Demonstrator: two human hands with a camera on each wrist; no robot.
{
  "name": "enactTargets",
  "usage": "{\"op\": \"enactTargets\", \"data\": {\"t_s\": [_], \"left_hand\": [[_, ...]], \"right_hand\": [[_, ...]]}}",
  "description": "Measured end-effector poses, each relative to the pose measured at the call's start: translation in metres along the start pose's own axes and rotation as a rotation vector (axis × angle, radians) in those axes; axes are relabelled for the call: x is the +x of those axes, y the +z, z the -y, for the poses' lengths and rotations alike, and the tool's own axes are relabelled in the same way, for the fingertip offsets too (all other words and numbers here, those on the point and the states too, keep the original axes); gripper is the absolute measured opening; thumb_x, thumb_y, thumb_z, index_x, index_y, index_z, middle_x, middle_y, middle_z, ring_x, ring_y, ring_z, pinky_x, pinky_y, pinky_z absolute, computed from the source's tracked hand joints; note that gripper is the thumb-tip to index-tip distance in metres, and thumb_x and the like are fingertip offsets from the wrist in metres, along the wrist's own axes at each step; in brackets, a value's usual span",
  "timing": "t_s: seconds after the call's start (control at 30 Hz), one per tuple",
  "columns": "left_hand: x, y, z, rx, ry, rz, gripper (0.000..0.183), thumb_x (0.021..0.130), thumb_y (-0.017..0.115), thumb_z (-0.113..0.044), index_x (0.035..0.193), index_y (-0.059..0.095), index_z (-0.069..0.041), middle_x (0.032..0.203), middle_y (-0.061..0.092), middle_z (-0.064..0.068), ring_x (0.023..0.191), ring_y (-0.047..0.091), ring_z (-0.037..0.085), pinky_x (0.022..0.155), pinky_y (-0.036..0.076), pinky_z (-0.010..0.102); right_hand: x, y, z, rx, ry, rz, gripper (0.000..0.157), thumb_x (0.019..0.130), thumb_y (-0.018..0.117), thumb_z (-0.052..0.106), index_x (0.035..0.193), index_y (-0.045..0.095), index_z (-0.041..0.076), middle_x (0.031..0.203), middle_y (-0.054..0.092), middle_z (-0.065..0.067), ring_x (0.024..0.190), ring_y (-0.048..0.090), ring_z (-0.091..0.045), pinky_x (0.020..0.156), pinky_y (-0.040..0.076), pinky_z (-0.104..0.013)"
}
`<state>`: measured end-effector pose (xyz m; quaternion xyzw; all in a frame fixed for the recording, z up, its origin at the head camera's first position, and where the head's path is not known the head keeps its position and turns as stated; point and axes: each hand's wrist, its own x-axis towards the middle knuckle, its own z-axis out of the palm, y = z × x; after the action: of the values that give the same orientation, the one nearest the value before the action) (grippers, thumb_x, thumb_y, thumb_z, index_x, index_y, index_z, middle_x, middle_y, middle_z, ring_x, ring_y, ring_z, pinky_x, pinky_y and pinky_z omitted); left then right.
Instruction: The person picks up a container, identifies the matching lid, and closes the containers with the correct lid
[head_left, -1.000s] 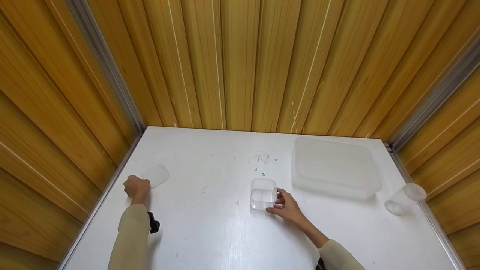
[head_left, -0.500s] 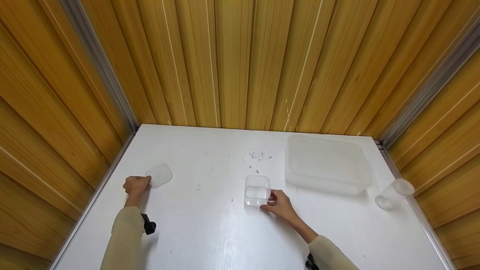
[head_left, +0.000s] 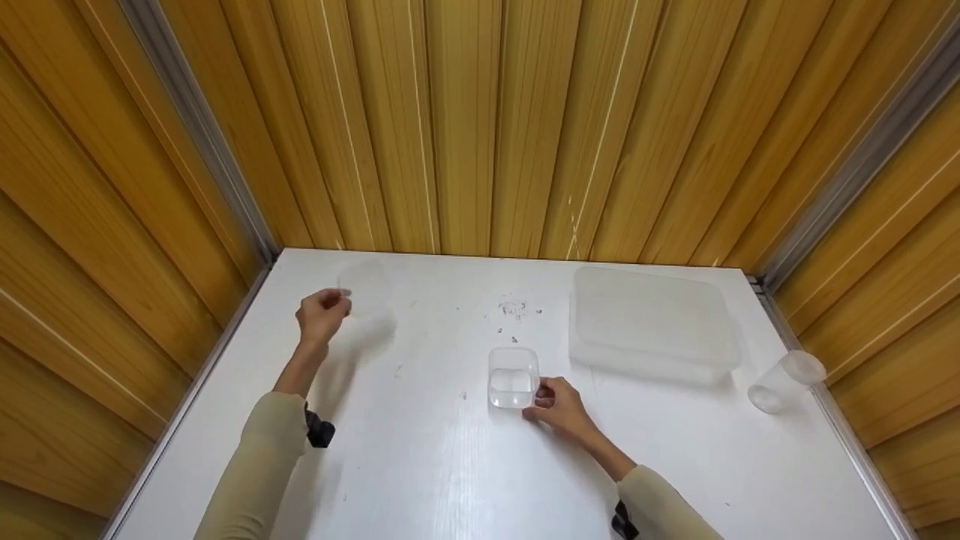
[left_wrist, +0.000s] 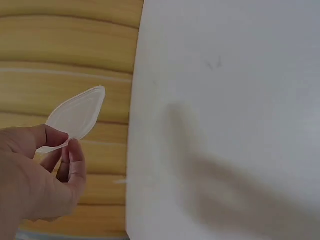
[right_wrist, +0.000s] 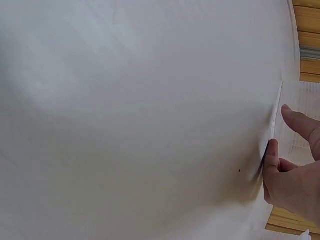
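Observation:
My left hand (head_left: 322, 315) pinches a thin translucent plastic lid (head_left: 369, 289) by its edge, raised over the table's back left part. In the left wrist view the rounded-corner lid (left_wrist: 77, 117) sticks out, tilted, from between thumb and fingertips. Near the middle of the table stands a small clear plastic container (head_left: 514, 379), square with rounded corners and with no lid on it. My right hand (head_left: 562, 409) grips its right side with the thumb and fingers spread along the wall. The right wrist view catches part of this container (right_wrist: 296, 145) at its right edge.
A large frosted rectangular box (head_left: 652, 319) with a flat top stands at the back right. Beside it, a clear cylindrical cup (head_left: 787, 381) is near the table's right edge. Wood-patterned walls (head_left: 465, 135) enclose the back and sides of the white table (head_left: 420, 465).
The left hand has lifted the lid off the table and carried it away from me and to the right. The right hand stays at the container; the view has shifted slightly.

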<state>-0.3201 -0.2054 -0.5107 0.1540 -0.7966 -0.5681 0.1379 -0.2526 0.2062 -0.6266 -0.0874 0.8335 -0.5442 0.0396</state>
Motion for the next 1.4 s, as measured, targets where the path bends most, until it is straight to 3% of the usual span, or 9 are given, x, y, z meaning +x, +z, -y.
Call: {"op": "enactTargets", "data": {"t_s": [0.27, 0.43, 0.6, 0.73, 0.93, 1.03, 1.1, 1.27, 1.4], "left_hand": [[-0.031, 0.051, -0.062, -0.082, 0.451, -0.069, 0.014, 0.092, 0.071, -0.004, 0.103, 0.079, 0.0, 0.098, 0.075, 0.017, 0.088, 0.071, 0.022, 0.073, 0.056, 0.013], [-0.053, 0.076, -0.083, -0.135, 0.763, -0.045, 0.011, 0.086, 0.076, 0.005, 0.095, 0.08, 0.001, 0.093, 0.074, 0.014, 0.084, 0.075, 0.027, 0.074, 0.062, 0.022], [-0.073, 0.097, -0.087, -0.022, 1.033, -0.002, 0.021, 0.082, 0.076, 0.012, 0.098, 0.081, -0.002, 0.096, 0.072, 0.01, 0.087, 0.073, 0.024, 0.078, 0.062, 0.025], [-0.085, 0.114, -0.086, 0.103, 1.235, 0.023, 0.024, 0.079, 0.079, 0.012, 0.097, 0.081, -0.003, 0.096, 0.072, 0.008, 0.089, 0.07, 0.021, 0.075, 0.061, 0.026], [-0.097, 0.13, -0.077, 0.179, 1.428, 0.08, 0.021, 0.078, 0.081, 0.01, 0.096, 0.081, -0.002, 0.095, 0.072, 0.008, 0.089, 0.068, 0.019, 0.075, 0.061, 0.023], [-0.101, 0.134, -0.072, 0.204, 1.394, 0.126, 0.021, 0.079, 0.081, 0.009, 0.096, 0.08, -0.003, 0.099, 0.072, 0.009, 0.092, 0.069, 0.02, 0.077, 0.062, 0.024], [-0.104, 0.134, -0.071, 0.226, 1.278, 0.177, 0.026, 0.081, 0.08, 0.007, 0.105, 0.079, -0.004, 0.107, 0.072, 0.011, 0.099, 0.07, 0.023, 0.081, 0.062, 0.025], [-0.109, 0.135, -0.072, 0.121, 0.734, 0.437, 0.046, 0.086, 0.074, 0.009, 0.13, 0.065, 0.003, 0.122, 0.07, 0.021, 0.104, 0.073, 0.03, 0.082, 0.062, 0.025], [-0.109, 0.137, -0.067, -0.043, 0.313, 0.576, 0.042, 0.089, 0.07, 0.006, 0.13, 0.063, 0.008, 0.122, 0.07, 0.026, 0.098, 0.075, 0.031, 0.083, 0.062, 0.029]], "right_hand": [[-0.006, -0.027, 0.003, -0.024, 0.006, 0.075, 0.059, 0.081, 0.078, -0.008, 0.131, 0.051, -0.023, 0.118, 0.062, -0.033, 0.112, 0.066, -0.044, 0.096, 0.058, -0.038], [-0.004, -0.047, 0.018, 0.124, 0.102, 0.02, 0.049, 0.093, 0.068, -0.001, 0.134, 0.052, -0.019, 0.129, 0.061, -0.035, 0.118, 0.065, -0.038, 0.091, 0.056, -0.02], [0.004, -0.062, 0.056, 0.432, 0.18, -0.052, 0.039, 0.103, 0.056, 0.002, 0.136, 0.052, -0.017, 0.121, 0.069, -0.019, 0.108, 0.069, -0.013, 0.093, 0.056, -0.018], [0.009, -0.076, 0.093, 0.632, 0.178, -0.011, 0.041, 0.109, 0.047, 0.01, 0.137, 0.049, -0.019, 0.111, 0.072, -0.009, 0.103, 0.072, -0.013, 0.096, 0.057, -0.025], [0.014, -0.083, 0.125, 0.657, 0.171, 0.047, 0.038, 0.105, 0.057, 0.016, 0.132, 0.058, -0.011, 0.103, 0.073, -0.003, 0.097, 0.073, -0.015, 0.093, 0.06, -0.028], [0.015, -0.083, 0.127, 0.609, 0.169, 0.03, 0.038, 0.1, 0.065, 0.01, 0.132, 0.06, -0.01, 0.102, 0.074, 0.0, 0.094, 0.073, -0.013, 0.089, 0.061, -0.027], [0.017, -0.082, 0.126, 0.588, 0.16, 0.016, 0.04, 0.098, 0.066, 0.006, 0.134, 0.058, -0.011, 0.102, 0.075, 0.001, 0.094, 0.073, -0.012, 0.087, 0.061, -0.027], [0.023, -0.077, 0.114, 0.568, 0.165, -0.041, 0.042, 0.097, 0.066, 0.001, 0.135, 0.056, -0.013, 0.098, 0.075, 0.0, 0.09, 0.073, -0.011, 0.083, 0.062, -0.027], [0.025, -0.069, 0.101, 0.59, 0.187, -0.077, 0.04, 0.097, 0.066, 0.0, 0.133, 0.058, -0.013, 0.096, 0.076, -0.001, 0.088, 0.072, -0.01, 0.08, 0.061, -0.024]]}}
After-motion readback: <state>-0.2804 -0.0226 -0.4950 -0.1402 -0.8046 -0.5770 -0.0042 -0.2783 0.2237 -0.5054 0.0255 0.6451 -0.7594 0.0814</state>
